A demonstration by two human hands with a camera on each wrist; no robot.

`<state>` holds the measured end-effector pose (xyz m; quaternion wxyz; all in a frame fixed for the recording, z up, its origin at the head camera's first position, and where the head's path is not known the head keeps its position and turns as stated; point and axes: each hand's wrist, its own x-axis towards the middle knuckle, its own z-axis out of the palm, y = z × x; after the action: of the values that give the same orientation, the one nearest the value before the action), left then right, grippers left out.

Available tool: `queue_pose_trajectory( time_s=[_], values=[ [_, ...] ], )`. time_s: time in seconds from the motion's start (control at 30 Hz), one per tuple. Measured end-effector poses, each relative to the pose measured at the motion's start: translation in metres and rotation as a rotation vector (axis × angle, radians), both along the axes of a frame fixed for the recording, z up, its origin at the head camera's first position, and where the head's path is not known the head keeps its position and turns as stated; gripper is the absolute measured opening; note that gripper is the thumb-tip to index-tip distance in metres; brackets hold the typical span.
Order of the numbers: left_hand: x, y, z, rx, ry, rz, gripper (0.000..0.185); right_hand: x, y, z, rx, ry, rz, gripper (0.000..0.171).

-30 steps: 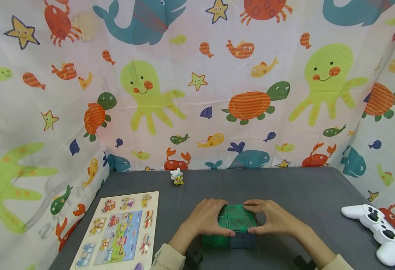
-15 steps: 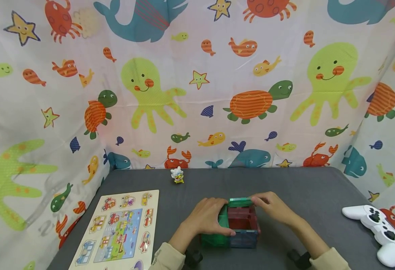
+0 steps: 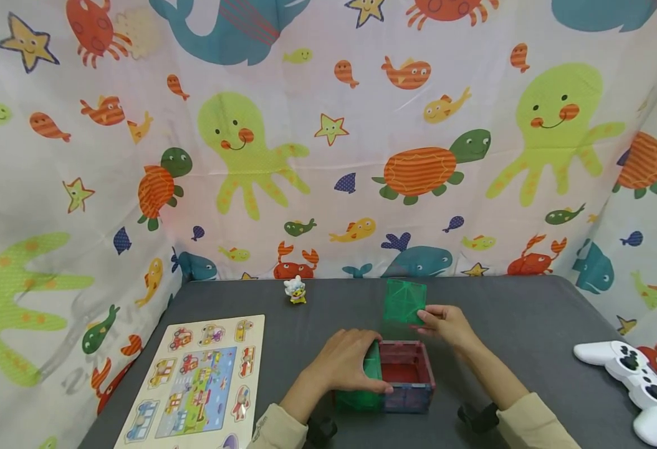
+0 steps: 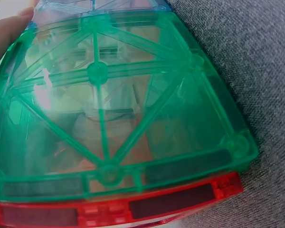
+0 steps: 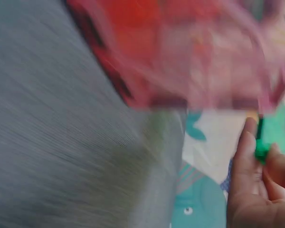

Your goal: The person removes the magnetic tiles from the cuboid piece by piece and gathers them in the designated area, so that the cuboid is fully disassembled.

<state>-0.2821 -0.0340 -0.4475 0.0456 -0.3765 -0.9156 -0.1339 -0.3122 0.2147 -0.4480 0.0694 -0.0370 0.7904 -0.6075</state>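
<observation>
An open-topped box of magnetic tiles stands on the grey table, with red walls inside, a green left wall and a blue front. My left hand rests against its left side, fingers curled round the green wall. My right hand pinches a green square tile and holds it upright above and behind the box. The right wrist view is blurred; it shows fingers on the green tile's edge.
A wooden picture puzzle board lies at the front left. A small white and yellow figurine stands near the table's back edge. A white game controller lies at the far right. Sea-animal printed cloth walls in the table.
The green tile that lay as the box's lid has been lifted off by my right hand and raised behind the box. The left hand stayed on the box's left side.
</observation>
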Motion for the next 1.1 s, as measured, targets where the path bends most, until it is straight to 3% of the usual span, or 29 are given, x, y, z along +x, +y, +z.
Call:
queue_pose_trajectory(
  time_s=[0.2,0.3,0.57,0.73,0.87,1.1],
  values=[
    [0.002,0.000,0.002,-0.006,-0.009,-0.002,0.076,-0.049,0.009,0.003,-0.033,-0.141,0.079,0.048],
    [0.003,0.001,0.003,-0.011,-0.009,-0.010,0.076,-0.067,0.011,-0.001,-0.029,-0.191,0.057,0.046],
    [0.005,0.004,0.001,-0.020,0.019,-0.029,0.075,-0.086,0.019,-0.016,-0.136,-0.274,-0.098,0.040],
    [0.004,0.004,0.001,-0.026,0.033,-0.024,0.075,-0.091,0.020,-0.022,-0.123,-0.269,-0.143,0.038],
    [0.003,0.002,0.002,-0.029,0.021,-0.020,0.075,-0.092,0.019,-0.025,-0.004,-0.257,-0.186,0.038],
    [0.000,-0.002,0.003,-0.032,0.009,-0.005,0.076,-0.095,0.013,-0.025,0.427,-0.138,-0.231,0.032]
  ],
)
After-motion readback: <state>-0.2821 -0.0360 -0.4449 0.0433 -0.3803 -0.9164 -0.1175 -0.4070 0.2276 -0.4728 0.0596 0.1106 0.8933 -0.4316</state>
